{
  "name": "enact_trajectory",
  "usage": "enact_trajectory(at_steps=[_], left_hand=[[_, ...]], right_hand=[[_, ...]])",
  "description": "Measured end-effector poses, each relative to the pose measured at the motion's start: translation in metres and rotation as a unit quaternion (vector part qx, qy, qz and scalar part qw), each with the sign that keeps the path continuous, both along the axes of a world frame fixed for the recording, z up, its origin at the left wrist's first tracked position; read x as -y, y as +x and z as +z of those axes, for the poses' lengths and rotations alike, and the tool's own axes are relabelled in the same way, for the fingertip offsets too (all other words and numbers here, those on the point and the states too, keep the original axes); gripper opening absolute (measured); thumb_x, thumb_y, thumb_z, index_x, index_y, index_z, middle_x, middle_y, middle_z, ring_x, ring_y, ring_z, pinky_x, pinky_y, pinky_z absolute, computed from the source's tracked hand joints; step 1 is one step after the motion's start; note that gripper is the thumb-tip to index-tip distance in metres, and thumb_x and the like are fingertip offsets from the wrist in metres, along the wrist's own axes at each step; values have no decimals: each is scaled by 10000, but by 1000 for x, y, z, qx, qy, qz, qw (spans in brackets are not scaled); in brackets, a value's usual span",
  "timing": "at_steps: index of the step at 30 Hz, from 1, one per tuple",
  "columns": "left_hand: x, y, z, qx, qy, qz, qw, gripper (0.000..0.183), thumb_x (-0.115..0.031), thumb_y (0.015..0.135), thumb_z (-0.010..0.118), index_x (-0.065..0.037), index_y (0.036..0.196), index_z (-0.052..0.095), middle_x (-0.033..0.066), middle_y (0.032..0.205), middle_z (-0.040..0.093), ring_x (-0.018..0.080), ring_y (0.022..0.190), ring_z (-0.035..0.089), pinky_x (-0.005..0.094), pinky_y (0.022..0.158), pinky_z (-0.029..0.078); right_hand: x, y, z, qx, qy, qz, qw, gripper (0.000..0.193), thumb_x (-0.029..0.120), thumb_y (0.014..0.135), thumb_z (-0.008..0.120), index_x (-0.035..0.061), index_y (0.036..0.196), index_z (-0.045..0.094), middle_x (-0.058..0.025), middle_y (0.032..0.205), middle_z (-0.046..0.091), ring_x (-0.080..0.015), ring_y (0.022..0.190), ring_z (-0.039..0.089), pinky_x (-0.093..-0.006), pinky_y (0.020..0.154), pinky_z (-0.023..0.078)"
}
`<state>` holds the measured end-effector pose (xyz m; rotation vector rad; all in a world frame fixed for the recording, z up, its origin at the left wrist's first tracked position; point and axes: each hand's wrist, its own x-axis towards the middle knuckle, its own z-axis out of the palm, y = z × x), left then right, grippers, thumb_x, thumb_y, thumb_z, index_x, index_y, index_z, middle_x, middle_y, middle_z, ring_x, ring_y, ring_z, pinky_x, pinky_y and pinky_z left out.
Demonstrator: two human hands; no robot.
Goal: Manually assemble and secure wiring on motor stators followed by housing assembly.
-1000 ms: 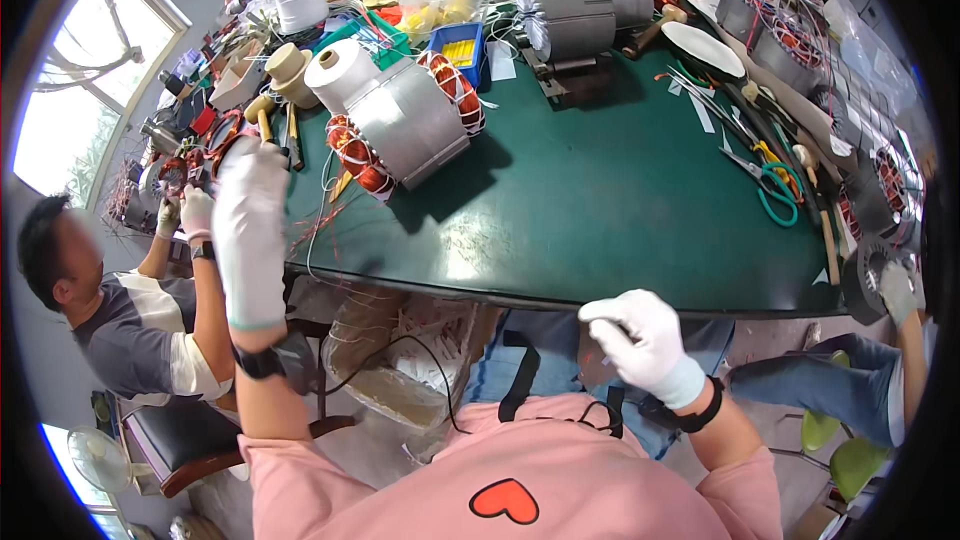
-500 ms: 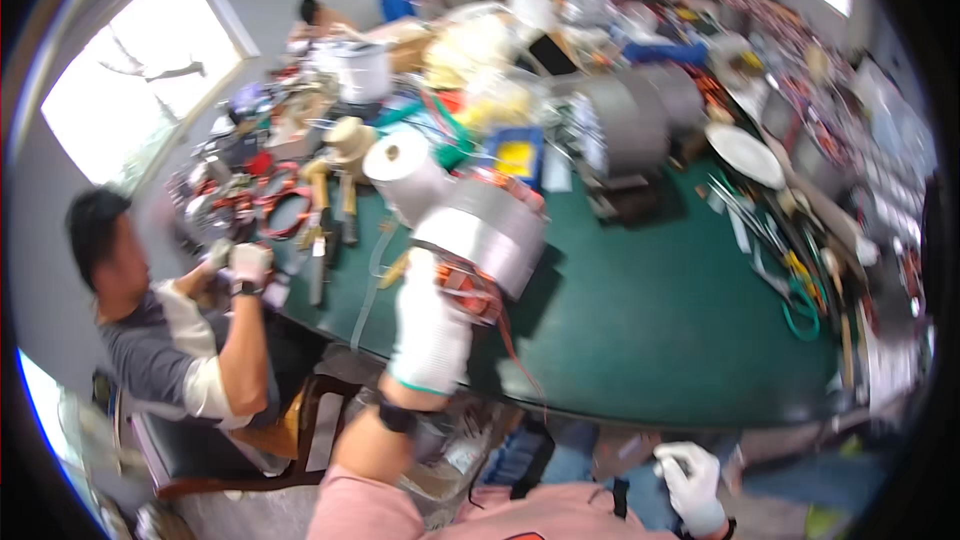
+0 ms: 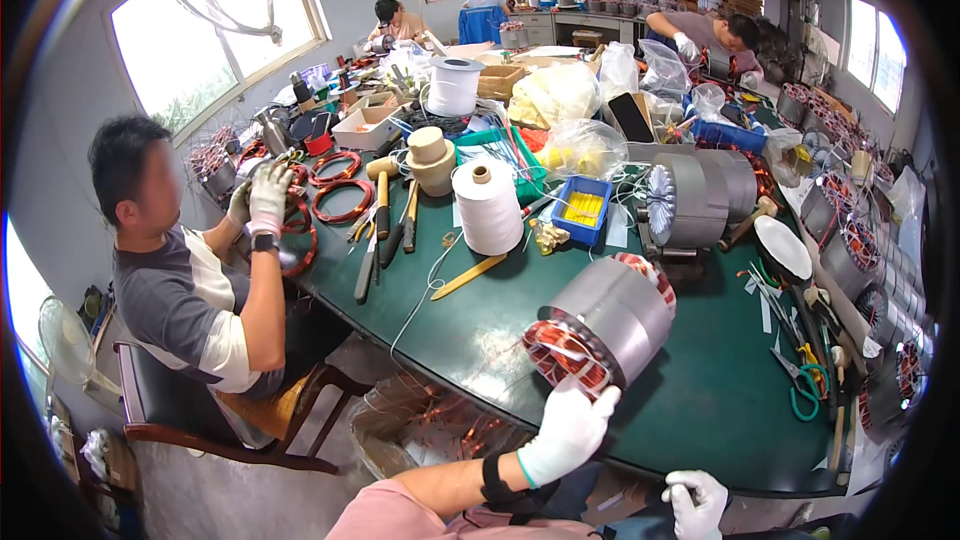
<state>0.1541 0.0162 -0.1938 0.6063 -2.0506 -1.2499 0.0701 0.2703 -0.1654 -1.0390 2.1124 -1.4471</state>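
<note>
A motor stator (image 3: 620,315), a grey metal cylinder with copper windings laced in white at both ends, lies on its side on the green table (image 3: 470,320). My left hand (image 3: 572,432), in a white glove, grips its near end at the rim, thumb to the right; some fingertips are hidden by the windings. Below the table's front edge, my right hand (image 3: 695,503), also gloved, is held near my body. Its fingers curl in and no object shows in them. Beyond the stator stand a cone of white thread (image 3: 487,208) and a blue tray (image 3: 581,210) of yellow pieces.
A co-worker (image 3: 190,260) sits at the left, handling parts near red wire coils (image 3: 343,200). Mallets and pliers lie beside a yellow wedge-like stick (image 3: 468,277). Another stator (image 3: 700,198) stands behind. At the right are a white bowl (image 3: 783,247) and green-handled scissors (image 3: 800,385).
My view has turned and steadied. The stator now lies farther from the thread cone and nearer the front edge, with my left hand at its near end. My right hand stays low.
</note>
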Motion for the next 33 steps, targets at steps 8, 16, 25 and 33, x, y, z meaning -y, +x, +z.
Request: enact_trajectory(at_steps=[8, 16, 25, 33], left_hand=[[-31, -4, -29, 16, -387, 25, 922, 490, -244, 835, 761, 46, 1200, 609, 220, 1150, 636, 429, 1124, 601, 515, 1036, 462], [-41, 16, 5, -38, -424, -72, 902, 429, -161, 806, 688, 35, 1180, 615, 178, 1125, 636, 361, 1099, 612, 497, 1010, 461], [-6, 21, 57, -51, -371, -93, 922, 429, -184, 686, 816, -29, 1044, 640, 165, 970, 653, 353, 919, 644, 463, 803, 518], [-12, -25, 40, -24, -472, -170, 865, 355, -134, 665, 789, -56, 938, 576, 120, 785, 575, 346, 732, 589, 453, 647, 460]], right_hand=[[15, -152, 126, -81, -275, -311, 906, 448, 198, 1079, 483, 24, 1491, 464, 8, 992, 573, -41, 786, 488, -184, 695, 398], [56, -71, 22, -101, -49, -66, 991, 515, 118, 1042, 527, 24, 1532, 398, -130, 1514, 469, -244, 1389, 468, -371, 1187, 338], [4, -61, -10, 136, -139, -173, 966, 471, 244, 1061, 529, 40, 1483, 481, -70, 1402, 559, -157, 1276, 511, -306, 1053, 417], [-2, -49, -31, 133, -196, -232, 943, 484, 231, 1067, 547, 15, 1489, 450, -61, 1301, 586, -132, 1134, 559, -278, 964, 476]])
